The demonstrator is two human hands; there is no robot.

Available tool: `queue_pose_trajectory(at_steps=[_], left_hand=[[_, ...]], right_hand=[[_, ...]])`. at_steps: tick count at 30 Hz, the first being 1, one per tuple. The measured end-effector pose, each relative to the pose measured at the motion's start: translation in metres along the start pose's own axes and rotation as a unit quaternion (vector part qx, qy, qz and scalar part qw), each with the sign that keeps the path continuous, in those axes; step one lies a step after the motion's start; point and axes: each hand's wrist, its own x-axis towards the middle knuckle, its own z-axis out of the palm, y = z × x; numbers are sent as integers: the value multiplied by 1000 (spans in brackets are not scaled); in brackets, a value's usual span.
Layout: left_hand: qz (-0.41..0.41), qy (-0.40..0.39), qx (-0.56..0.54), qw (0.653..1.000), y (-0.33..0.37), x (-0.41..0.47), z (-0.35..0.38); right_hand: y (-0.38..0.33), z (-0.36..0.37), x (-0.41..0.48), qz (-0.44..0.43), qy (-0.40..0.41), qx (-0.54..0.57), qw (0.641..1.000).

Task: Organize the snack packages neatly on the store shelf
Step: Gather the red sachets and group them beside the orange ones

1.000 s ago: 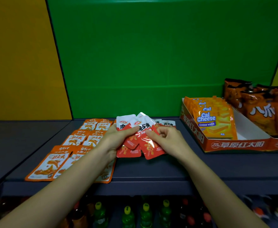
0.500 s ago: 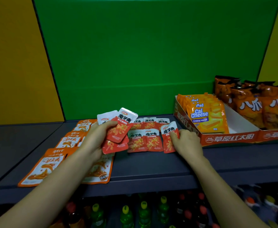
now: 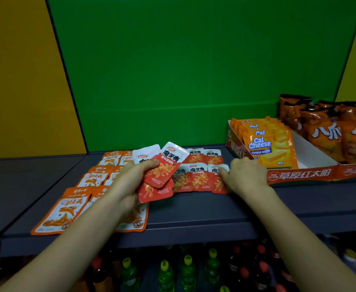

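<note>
Your left hand (image 3: 130, 182) grips a fan of red packets (image 3: 164, 167), thumb on top. It hides their left sides, so you can count about three, no surer.

At 3 o'clock from the fan, more red ones (image 3: 196, 175) lie flat in two rows on the grey shelf (image 3: 215, 211). Your right hand (image 3: 246, 175) sits on the last one in the front row. Its thumb lies on the packet, but the fingers are hidden, so you cannot tell if it pinches or just presses.

At 8 o'clock, your left arm covers some of the orange packets (image 3: 61, 209).

At 6 o'clock, under the shelf, the bottles (image 3: 164, 270) are dark and blurry.

At 2 o'clock, the big orange bags (image 3: 324, 133) are cut off by the edge.

The red packets say 魔芋爽 in black. The yellow packs (image 3: 265, 148) say "Cal Cheese" and "CHEESE WAFER". Their box (image 3: 299, 174) says 草原红太阳 in white.
</note>
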Motion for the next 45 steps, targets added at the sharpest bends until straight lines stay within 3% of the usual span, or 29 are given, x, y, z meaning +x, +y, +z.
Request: queue_pose_trajectory(at_steps=[2,4,7,10,12,18,19,24,31,36,40,45], left_hand=[[2,-10,-8,1000,0,-4,2],[6,-19,-8,1000,-3,-6,6],[5,-25,-13,1000,-7,-8,13],[14,-24,-17,999,-12,-7,15],[12,-26,-19,999,-12,-8,12],[18,-13,-54,998,5,-10,-14],[13,-2,-61,998,8,-9,-20],[-12,27,-85,996,12,-12,-38],[-16,-25,-31,999,10,-20,-30],[-32,-52,-21,998,7,-19,-23],[-12,-55,8,998,-1,-16,-11],[36,-110,27,993,-10,-20,18]], right_hand=[[-4,-7,-10,-31,33,46,998],[-12,-14,-21,-64,18,178,982],[-31,-20,-36,-101,-48,370,922],[-41,-10,-32,-90,-41,467,879],[-41,-1,-26,-70,-79,540,835],[-22,11,-16,-63,-147,589,792],[-20,12,-17,-75,-172,579,793],[-26,17,-21,-141,-228,396,878],[-37,8,-23,-182,-231,249,923],[-39,9,-26,-177,-209,230,934],[-32,4,-32,-175,-128,276,936],[-26,-8,-42,-139,-96,443,881]])
